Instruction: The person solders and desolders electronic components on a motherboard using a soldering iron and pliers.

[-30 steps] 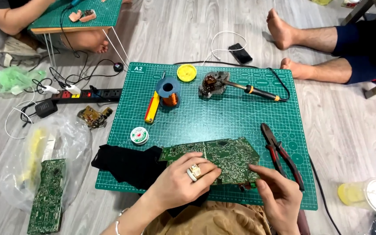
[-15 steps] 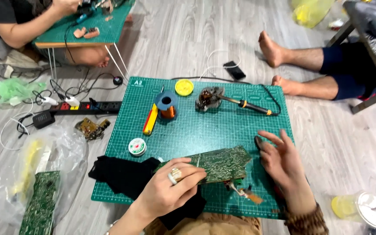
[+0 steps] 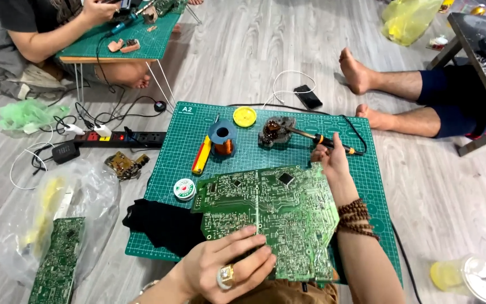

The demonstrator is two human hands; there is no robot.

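Holding the green circuit board [image 3: 271,217] tilted over the cutting mat [image 3: 367,186], the left hand [image 3: 229,270] grips its near edge. Beyond it, the right hand [image 3: 330,157], fingers loose, closes on the soldering iron [image 3: 322,139]; next, I'd judge, comes a firm grasp of its handle.

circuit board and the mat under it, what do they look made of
The circuit board looks like rigid green laminate with a slight sheen, crossed by fine pale traces and solder dots. The cutting mat looks like matte green rubbery plastic, printed with a white grid.
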